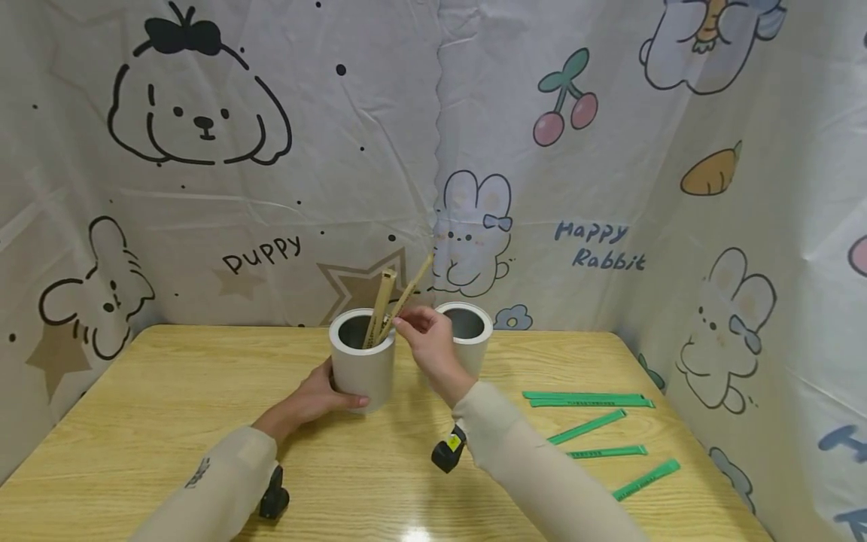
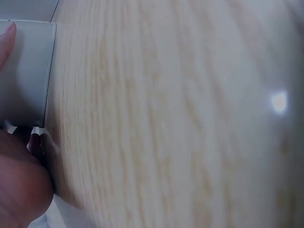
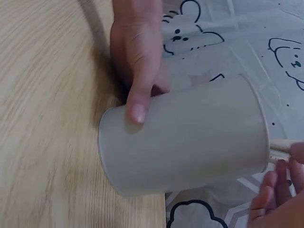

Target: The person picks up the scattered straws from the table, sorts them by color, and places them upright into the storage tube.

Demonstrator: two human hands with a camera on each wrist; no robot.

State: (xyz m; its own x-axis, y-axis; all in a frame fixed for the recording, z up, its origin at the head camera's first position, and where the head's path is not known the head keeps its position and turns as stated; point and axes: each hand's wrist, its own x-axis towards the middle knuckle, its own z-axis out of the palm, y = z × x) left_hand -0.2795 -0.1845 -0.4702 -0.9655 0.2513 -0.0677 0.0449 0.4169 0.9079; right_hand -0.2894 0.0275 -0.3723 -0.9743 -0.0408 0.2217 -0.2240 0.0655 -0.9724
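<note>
Cup (image 1: 362, 384) btwn. hands (image 1: 314, 393) (R. (image 1: 430, 340) at rim (image 1: 359, 352))

My left hand (image 1: 318, 393) grips, thumb (image 3: 139, 100) extended. My right hand (image 1: 432, 345) is above and right of it, fingers (image 3: 281, 186) pinching. My left forearm (image 1: 213, 478) and right forearm (image 1: 535, 467), sleeved, extend behind the hands.

Room: left tabletop (image 1: 169, 399) | block: right grip (image 1: 435, 348) by cups (image 1: 362, 380) (gap perhaps tight)
</note>
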